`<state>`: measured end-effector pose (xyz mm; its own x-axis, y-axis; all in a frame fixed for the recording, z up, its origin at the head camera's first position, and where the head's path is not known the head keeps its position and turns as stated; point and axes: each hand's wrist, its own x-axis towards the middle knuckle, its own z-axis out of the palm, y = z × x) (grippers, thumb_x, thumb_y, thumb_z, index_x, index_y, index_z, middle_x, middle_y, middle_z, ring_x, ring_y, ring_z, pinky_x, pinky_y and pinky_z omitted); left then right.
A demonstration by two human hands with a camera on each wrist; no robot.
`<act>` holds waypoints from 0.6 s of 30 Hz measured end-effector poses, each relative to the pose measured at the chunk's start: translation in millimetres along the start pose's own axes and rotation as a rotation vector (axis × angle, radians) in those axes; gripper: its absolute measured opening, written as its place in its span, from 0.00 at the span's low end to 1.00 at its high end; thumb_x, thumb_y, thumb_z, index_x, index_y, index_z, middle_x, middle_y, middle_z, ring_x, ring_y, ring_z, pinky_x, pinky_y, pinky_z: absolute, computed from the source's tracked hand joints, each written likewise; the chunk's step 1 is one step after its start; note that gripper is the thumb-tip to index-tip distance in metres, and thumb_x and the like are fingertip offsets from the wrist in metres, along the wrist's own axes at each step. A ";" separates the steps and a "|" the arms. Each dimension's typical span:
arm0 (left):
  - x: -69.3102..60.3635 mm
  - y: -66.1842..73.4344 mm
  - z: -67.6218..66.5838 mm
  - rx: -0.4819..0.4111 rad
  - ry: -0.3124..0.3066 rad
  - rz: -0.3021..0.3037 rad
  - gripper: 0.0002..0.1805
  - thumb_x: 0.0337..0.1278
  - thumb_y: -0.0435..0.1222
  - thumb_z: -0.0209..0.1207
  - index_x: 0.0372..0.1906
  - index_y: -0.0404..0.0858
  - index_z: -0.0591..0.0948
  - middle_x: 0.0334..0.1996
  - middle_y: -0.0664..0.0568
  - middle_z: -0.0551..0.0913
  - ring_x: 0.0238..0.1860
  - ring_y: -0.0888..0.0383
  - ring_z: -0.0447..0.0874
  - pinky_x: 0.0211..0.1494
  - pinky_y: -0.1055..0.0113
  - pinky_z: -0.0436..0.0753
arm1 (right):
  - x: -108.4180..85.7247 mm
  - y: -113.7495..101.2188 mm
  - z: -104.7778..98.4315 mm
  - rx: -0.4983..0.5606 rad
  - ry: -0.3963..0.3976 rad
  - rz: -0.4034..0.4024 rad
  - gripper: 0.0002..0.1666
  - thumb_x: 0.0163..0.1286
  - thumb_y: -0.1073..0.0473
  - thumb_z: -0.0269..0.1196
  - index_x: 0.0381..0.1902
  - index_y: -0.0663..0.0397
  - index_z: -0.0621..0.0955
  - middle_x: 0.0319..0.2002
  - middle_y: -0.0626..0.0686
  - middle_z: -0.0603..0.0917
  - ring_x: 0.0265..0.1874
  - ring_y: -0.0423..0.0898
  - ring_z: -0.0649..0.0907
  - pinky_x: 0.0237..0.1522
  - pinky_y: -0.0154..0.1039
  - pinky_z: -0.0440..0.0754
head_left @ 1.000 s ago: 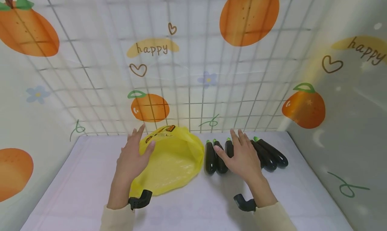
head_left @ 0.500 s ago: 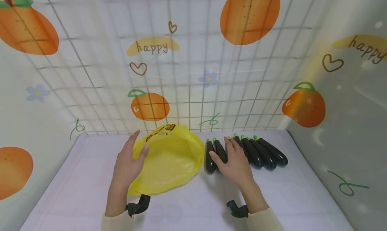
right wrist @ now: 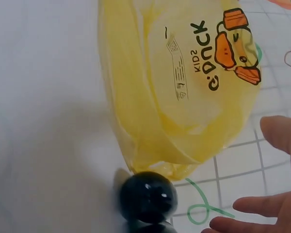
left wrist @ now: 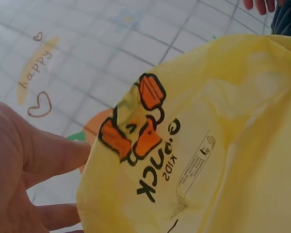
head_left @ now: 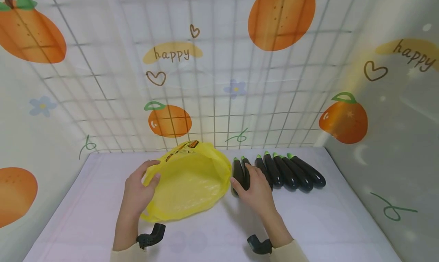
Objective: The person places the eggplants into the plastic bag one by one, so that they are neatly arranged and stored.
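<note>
A yellow plastic bag (head_left: 192,189) with a printed duck lies with its mouth spread wide on the table. My left hand (head_left: 136,189) is at its left edge, fingers bent loosely around the rim; in the left wrist view the hand (left wrist: 29,170) is beside the printed side (left wrist: 199,121). Right of the bag, several dark eggplants (head_left: 302,178) with green stem ends lie in a row. My right hand (head_left: 256,189) is over the leftmost ones, thumb toward the first eggplant (head_left: 237,174), fingers apart and partly hiding the second. The right wrist view shows an eggplant's rounded end (right wrist: 148,196) beside the bag.
The white table (head_left: 199,243) meets a printed curtain (head_left: 212,83) at the back, with more curtain at both sides. Dark devices are strapped at both wrists, the left one (head_left: 151,235) and the right one (head_left: 259,245).
My right hand has moved left along the row, from the middle eggplants to the leftmost ones. My left hand has moved slightly left and lower, to the bag's left rim.
</note>
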<state>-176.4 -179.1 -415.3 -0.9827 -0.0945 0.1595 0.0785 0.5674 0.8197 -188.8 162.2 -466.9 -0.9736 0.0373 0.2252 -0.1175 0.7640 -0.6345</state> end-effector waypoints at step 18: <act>-0.2 -10.9 -0.3 -0.037 -0.066 0.048 0.23 0.71 0.26 0.58 0.67 0.37 0.82 0.76 0.41 0.71 0.80 0.41 0.59 0.82 0.41 0.56 | -6.2 -3.6 22.0 0.038 0.002 0.020 0.43 0.70 0.46 0.72 0.70 0.70 0.74 0.67 0.69 0.77 0.65 0.68 0.78 0.66 0.65 0.77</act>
<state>-177.0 -185.5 -424.1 -0.9864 -0.0134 0.1638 0.1308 0.5392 0.8320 -186.6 145.1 -482.3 -0.9755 0.0532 0.2135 -0.1056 0.7381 -0.6664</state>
